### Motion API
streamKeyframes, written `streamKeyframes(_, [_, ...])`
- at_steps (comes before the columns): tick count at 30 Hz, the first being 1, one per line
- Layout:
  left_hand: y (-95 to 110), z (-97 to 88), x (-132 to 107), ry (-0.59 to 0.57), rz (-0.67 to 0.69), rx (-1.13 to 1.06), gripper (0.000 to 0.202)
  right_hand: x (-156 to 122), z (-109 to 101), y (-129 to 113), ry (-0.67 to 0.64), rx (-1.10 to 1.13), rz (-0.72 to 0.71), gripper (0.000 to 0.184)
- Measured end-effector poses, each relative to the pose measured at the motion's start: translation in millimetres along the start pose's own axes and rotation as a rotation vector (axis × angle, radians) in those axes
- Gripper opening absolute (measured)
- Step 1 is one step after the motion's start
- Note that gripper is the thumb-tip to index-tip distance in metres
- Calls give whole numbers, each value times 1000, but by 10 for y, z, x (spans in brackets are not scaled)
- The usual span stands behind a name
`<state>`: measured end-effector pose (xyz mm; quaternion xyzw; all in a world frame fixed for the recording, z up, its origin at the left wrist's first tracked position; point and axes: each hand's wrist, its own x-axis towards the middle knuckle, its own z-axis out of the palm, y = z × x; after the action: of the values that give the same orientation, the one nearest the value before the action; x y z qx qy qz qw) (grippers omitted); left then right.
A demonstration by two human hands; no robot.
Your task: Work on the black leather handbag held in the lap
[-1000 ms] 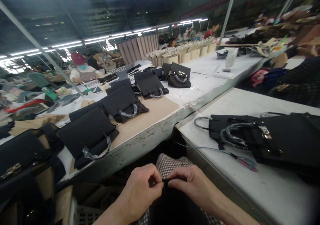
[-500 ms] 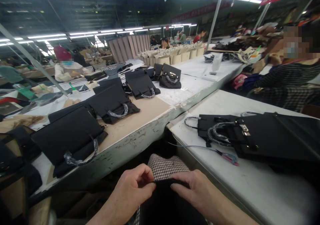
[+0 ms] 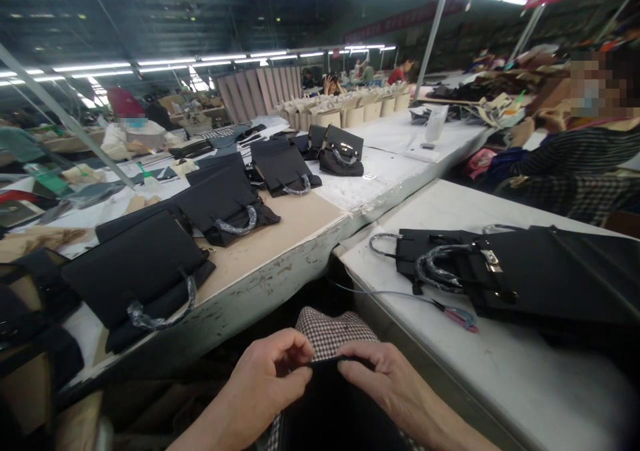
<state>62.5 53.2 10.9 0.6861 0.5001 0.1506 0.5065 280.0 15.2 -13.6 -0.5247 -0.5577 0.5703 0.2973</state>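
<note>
Low in the view, a black bag lies over my lap; most of it is too dark to make out. My left hand pinches its upper edge between thumb and fingers. A short way along the same edge, my right hand grips it with the thumb in front and fingers behind. Checked cloth covers my knees just beyond the hands. On the white table to my right lie black handbags with plastic-wrapped handles. A cord with a pinkish end rests near them.
A long workbench runs away on the left, bearing several black handbags. Cream bags stand farther back. The right table's edge is close to my right arm. A person in a striped top sits beyond it.
My right hand has shifted very slightly left along the black edge. My left hand stays pinched in nearly the same place. The seated person at right has moved a little.
</note>
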Motion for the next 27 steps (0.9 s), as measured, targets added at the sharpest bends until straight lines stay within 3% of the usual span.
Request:
streamKeyframes(4, [71,-31,37,-20,87,139,11,23,43,12,69,-86,-34,10])
streamKeyframes(10, [320,58,58,-26,227,425,19,20,0,-41,32,-288,-101,13])
streamKeyframes(14, [348,85,66,-16,202,461,19,32,-37,-56,-24,-344,-191,24])
streamKeyframes(21, [299,-168,-65,-145,32,358,27,42,-11,-103,-21,-433,-150,38])
streamKeyframes(27, [299,-201,-201,-191,-32,333,34,46,43,-202,-45,-476,-132,39])
